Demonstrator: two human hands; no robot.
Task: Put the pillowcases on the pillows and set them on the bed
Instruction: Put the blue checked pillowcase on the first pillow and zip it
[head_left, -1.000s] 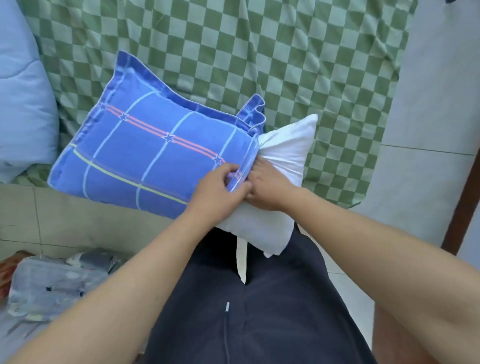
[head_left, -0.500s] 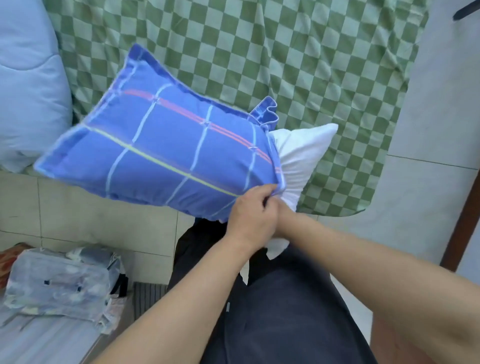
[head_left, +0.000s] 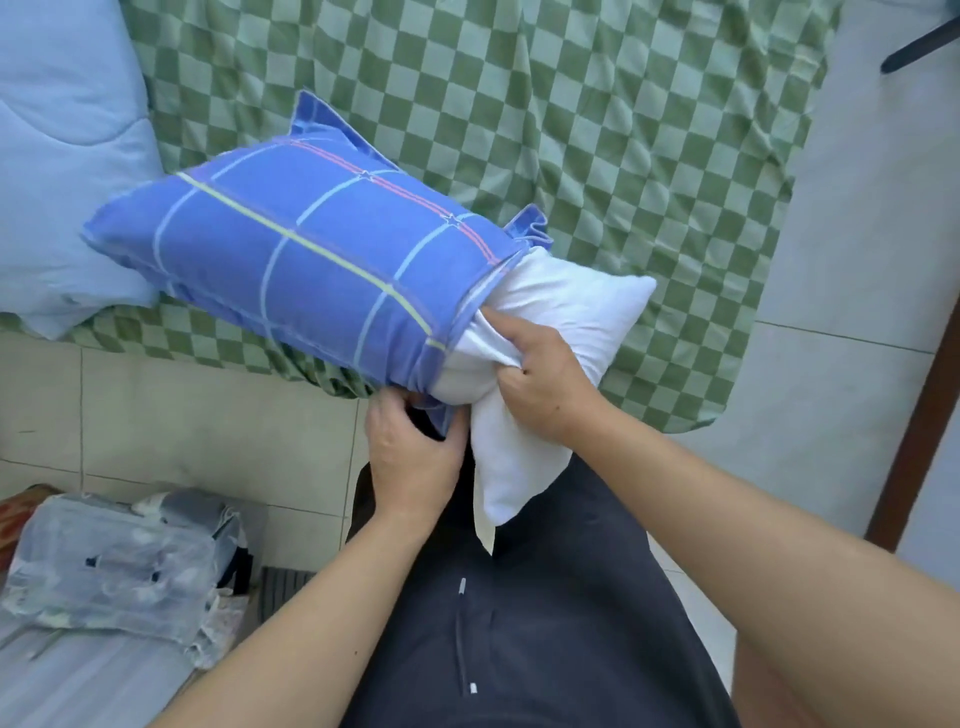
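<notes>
A white pillow (head_left: 576, 312) sits mostly inside a blue plaid pillowcase (head_left: 311, 260), held up over the near edge of the bed. Its right end sticks out of the case's open mouth, and one white corner hangs down toward my lap. My right hand (head_left: 545, 384) is shut on a bunch of the white pillow just outside the opening. My left hand (head_left: 410, 452) grips the lower edge of the pillowcase opening from beneath. The bed (head_left: 623, 130) is covered by a green checkered sheet.
A light blue quilt (head_left: 62, 156) lies on the bed's left side. A clear plastic package of fabric (head_left: 109, 566) sits on the floor at lower left. Pale floor tiles (head_left: 182, 415) lie below the bed edge. A dark wooden post (head_left: 914, 415) stands at the right.
The pillow has tilted, its left end dropping toward the quilt. My right hand has moved from the case edge onto the exposed white pillow; my left hand slid under the opening.
</notes>
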